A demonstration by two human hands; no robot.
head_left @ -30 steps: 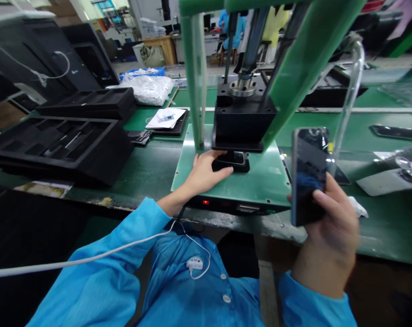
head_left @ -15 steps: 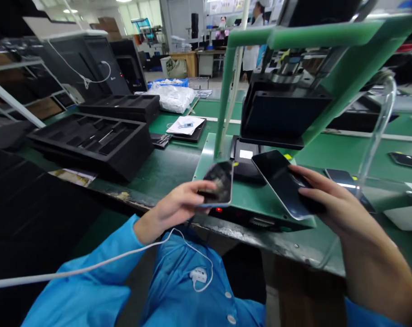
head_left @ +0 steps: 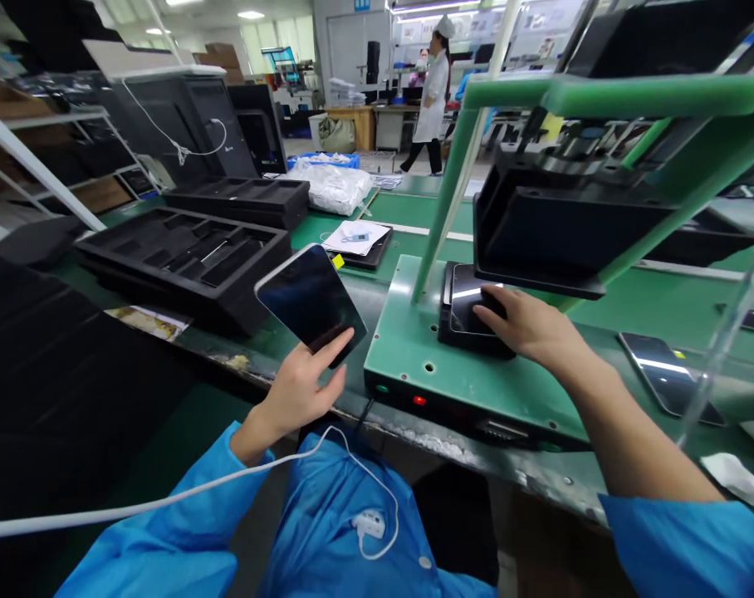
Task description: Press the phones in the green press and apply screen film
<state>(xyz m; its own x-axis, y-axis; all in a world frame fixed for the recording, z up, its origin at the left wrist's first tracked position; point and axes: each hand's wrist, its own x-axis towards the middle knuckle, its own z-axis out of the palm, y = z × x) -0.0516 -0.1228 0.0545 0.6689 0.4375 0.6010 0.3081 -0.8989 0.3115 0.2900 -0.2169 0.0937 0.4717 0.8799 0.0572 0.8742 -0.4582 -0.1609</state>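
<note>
Smartphone (head_left: 308,303) tilts up from the left hand (head_left: 306,390) at lower centre, fingers spread across its lower edge, while the right hand (head_left: 526,320), fingers together, presses down on a second phone (head_left: 467,301) seated in a black nest (head_left: 470,342) on the green press plate (head_left: 427,370).

Right hand (head_left: 530,324) working right under the black press head (head_left: 557,228), green frame post (head_left: 452,199) blocking eleven o'clock, room to pass at five o'clock!
</note>
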